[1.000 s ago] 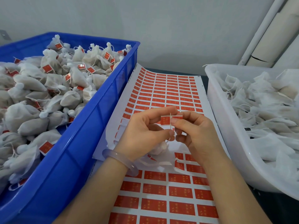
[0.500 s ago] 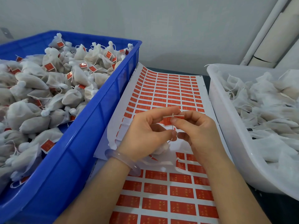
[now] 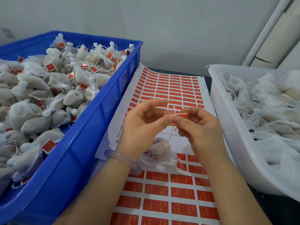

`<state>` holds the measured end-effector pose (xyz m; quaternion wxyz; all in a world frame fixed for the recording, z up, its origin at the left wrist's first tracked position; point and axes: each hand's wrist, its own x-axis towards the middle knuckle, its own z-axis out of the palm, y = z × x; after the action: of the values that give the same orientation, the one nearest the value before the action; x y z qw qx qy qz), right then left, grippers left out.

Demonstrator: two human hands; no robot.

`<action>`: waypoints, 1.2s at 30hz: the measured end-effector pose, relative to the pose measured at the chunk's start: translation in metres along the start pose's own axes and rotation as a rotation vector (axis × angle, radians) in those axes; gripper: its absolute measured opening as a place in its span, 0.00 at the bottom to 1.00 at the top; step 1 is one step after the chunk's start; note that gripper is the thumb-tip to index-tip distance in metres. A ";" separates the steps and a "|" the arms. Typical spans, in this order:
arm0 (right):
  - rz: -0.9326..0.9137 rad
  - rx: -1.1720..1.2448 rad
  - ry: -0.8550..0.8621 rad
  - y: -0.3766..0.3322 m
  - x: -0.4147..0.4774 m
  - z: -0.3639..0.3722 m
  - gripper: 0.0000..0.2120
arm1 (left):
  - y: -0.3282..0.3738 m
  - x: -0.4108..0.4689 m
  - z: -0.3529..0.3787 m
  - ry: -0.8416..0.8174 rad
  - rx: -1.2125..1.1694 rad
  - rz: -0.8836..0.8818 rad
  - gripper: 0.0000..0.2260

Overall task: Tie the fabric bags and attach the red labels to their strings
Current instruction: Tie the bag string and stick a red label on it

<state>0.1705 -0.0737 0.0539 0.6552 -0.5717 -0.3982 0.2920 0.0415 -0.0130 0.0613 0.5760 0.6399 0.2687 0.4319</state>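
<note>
One red label point(image 3: 182, 115) on one string point(image 3: 170, 136), pinched between left hand point(image 3: 139, 127) and right hand point(image 3: 201, 130)

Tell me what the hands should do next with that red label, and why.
Probably fold the red label shut over the string and press: the left hand and right hand pinch it, the string crosses its middle, the bag sits below.

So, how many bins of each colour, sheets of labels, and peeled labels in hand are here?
Blue crate: 1
White tub: 1
Label sheets: 2 (upper sheet, lower sheet)
Red label in hand: 1
Total: 5
</note>
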 end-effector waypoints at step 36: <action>-0.210 -0.138 0.003 0.000 -0.003 0.006 0.08 | -0.006 0.001 0.000 0.098 0.111 -0.034 0.14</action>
<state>0.1642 -0.0730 0.0534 0.6419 -0.5711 -0.4740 0.1926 0.0424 -0.0111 0.0558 0.5328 0.6443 0.3310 0.4375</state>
